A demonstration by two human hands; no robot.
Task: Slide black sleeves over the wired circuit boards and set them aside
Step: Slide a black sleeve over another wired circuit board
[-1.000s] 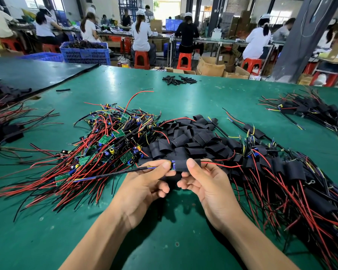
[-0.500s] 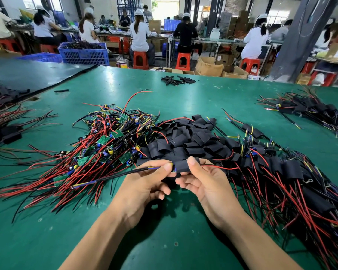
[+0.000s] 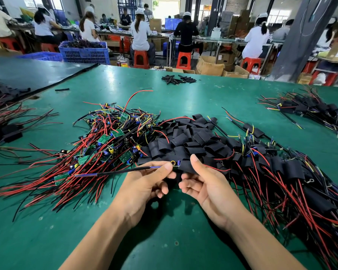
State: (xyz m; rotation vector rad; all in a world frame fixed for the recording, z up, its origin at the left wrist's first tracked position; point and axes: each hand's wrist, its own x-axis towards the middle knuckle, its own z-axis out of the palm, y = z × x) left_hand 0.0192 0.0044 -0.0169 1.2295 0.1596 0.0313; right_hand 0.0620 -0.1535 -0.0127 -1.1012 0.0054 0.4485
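— What is in the grip?

— The left hand [image 3: 144, 184] pinches the bare end of a wired circuit board [image 3: 175, 163], where a yellow ring and a small blue cylinder show. The right hand [image 3: 207, 186] pinches the matte black sleeve [image 3: 185, 167] over the board's other end, thumb on top.

— And the leads?

— A thin black lead [image 3: 121, 171] runs left, a red one right.

— Around them?

— Just behind lies a heap of flattened loose sleeves [image 3: 185, 137]. To its left are tangled green boards [image 3: 109, 141] with glossy red and black wires, and to its right lie the sleeved boards [image 3: 281, 168], all on the smooth green table [image 3: 164, 240].
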